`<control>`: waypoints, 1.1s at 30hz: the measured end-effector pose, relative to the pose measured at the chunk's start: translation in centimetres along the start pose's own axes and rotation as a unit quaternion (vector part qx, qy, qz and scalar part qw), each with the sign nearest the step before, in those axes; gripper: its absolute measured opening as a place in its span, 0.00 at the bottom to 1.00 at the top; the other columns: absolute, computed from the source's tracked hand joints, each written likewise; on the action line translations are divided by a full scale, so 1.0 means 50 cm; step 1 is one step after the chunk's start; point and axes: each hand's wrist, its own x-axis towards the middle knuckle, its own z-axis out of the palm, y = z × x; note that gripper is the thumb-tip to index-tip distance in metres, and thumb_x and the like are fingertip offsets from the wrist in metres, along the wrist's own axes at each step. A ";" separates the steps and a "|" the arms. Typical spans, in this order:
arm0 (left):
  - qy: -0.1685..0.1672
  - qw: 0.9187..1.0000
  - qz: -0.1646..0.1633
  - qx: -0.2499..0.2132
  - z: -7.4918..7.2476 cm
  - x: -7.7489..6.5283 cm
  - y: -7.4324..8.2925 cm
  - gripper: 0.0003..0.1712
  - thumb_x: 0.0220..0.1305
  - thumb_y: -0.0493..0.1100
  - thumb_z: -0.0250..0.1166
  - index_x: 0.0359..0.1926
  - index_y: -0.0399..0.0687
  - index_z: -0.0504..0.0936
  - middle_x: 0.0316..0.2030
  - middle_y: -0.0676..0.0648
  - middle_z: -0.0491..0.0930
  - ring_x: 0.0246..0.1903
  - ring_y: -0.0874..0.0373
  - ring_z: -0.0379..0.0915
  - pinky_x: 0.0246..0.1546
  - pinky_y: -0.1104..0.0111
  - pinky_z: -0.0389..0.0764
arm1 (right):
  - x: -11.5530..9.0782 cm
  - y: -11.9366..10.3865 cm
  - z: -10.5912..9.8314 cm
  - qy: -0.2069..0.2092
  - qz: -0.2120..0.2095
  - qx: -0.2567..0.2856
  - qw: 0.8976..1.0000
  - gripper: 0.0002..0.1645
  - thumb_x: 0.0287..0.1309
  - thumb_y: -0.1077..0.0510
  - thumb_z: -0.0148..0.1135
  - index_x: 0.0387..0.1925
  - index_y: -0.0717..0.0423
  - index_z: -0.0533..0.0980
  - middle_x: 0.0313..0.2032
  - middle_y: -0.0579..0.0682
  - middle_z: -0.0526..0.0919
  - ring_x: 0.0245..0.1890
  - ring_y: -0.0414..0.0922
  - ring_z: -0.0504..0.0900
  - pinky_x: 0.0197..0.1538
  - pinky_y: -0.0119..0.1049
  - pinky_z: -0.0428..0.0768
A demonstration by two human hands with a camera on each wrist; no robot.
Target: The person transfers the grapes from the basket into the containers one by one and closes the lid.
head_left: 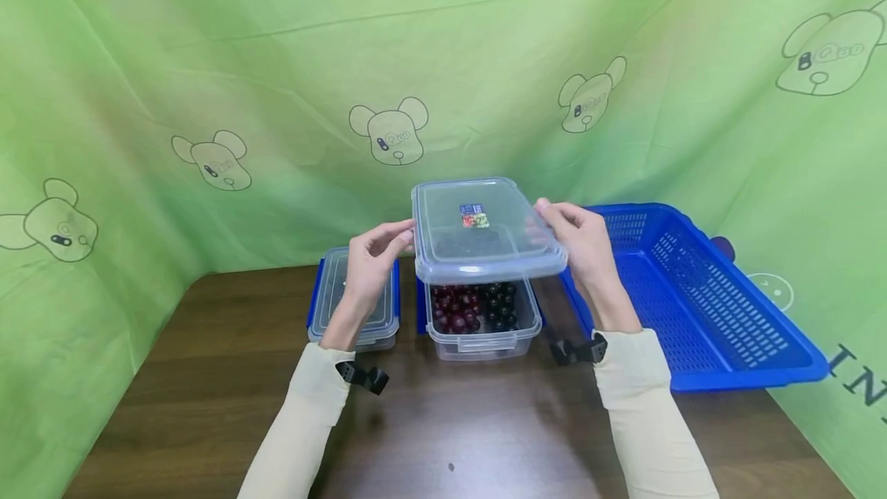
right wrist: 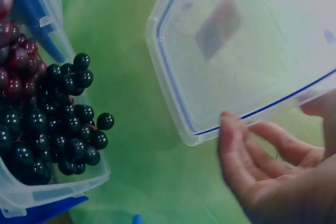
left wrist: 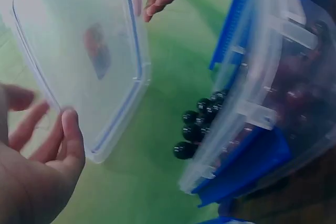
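A clear plastic lid with a small coloured label hangs tilted above an uncovered clear food container. My left hand pinches the lid's left edge between thumb and fingers. On the opposite edge my right hand grips it, some fingers showing through the plastic. Dark red grapes lie in the left part of the container and black grapes in the right part. The right wrist view shows the black grapes bulging over the container's rim. A blue sealing line runs along the lid's underside.
Left of the grape container stands a second clear container with its lid on and blue side clips. A large blue perforated basket sits at the right. Behind the brown table hangs a green printed cloth.
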 end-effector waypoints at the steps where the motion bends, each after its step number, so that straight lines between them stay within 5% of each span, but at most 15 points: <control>1: 0.008 1.000 -0.014 0.016 0.002 -0.003 -0.003 0.15 0.71 0.35 0.68 0.53 0.28 0.85 0.39 0.53 0.91 0.36 0.64 0.87 0.45 0.72 0.89 | 0.000 0.003 0.000 -0.008 0.007 -0.033 0.999 0.28 0.72 0.45 0.67 0.57 0.66 0.81 0.29 0.32 0.89 0.32 0.32 0.88 0.41 0.25 0.87; 6: 0.042 0.985 -0.099 0.135 0.012 -0.009 -0.014 0.26 0.62 0.49 0.78 0.57 0.41 0.87 0.37 0.42 0.92 0.29 0.64 0.87 0.39 0.72 0.89 | 0.002 0.020 0.007 -0.041 0.032 -0.165 0.985 0.30 0.65 0.54 0.72 0.60 0.70 0.79 0.43 0.60 0.91 0.32 0.39 0.89 0.37 0.29 0.87; 9: 0.049 0.975 -0.138 0.164 0.017 -0.008 -0.018 0.27 0.59 0.49 0.80 0.56 0.40 0.88 0.40 0.38 0.91 0.30 0.62 0.88 0.40 0.71 0.89 | 0.004 0.027 0.014 -0.041 0.044 -0.211 0.976 0.32 0.64 0.54 0.72 0.61 0.72 0.78 0.52 0.71 0.87 0.39 0.47 0.90 0.38 0.30 0.86; 21: 0.060 0.963 -0.184 0.187 0.018 0.001 -0.041 0.22 0.58 0.49 0.81 0.48 0.39 0.91 0.40 0.40 0.92 0.27 0.65 0.86 0.35 0.74 0.88 | 0.010 0.047 0.038 -0.021 0.063 -0.296 0.953 0.25 0.66 0.53 0.68 0.55 0.69 0.84 0.50 0.67 0.88 0.51 0.60 0.87 0.55 0.51 0.86; 26: 0.069 0.952 -0.185 0.234 0.020 -0.002 -0.063 0.20 0.58 0.54 0.80 0.40 0.41 0.93 0.24 0.49 0.88 0.21 0.65 0.81 0.26 0.76 0.81 | 0.012 0.059 0.053 -0.027 0.060 -0.343 0.937 0.22 0.69 0.52 0.63 0.51 0.67 0.86 0.48 0.66 0.89 0.50 0.61 0.86 0.53 0.54 0.85; 30: 0.073 0.939 -0.184 0.280 0.023 -0.007 -0.083 0.20 0.58 0.58 0.80 0.33 0.45 0.94 0.15 0.53 0.82 0.22 0.52 0.84 0.20 0.73 0.75 | 0.010 0.074 0.065 -0.018 0.067 -0.357 0.931 0.20 0.70 0.52 0.61 0.49 0.64 0.87 0.48 0.65 0.89 0.48 0.59 0.86 0.50 0.54 0.84; 33: 0.073 0.935 -0.188 0.293 0.021 -0.008 -0.093 0.20 0.59 0.59 0.79 0.32 0.46 0.94 0.15 0.52 0.82 0.29 0.43 0.88 0.21 0.73 0.75 | 0.012 0.083 0.076 -0.011 0.067 -0.363 0.929 0.17 0.70 0.53 0.61 0.39 0.63 0.88 0.37 0.61 0.89 0.39 0.55 0.84 0.39 0.47 0.83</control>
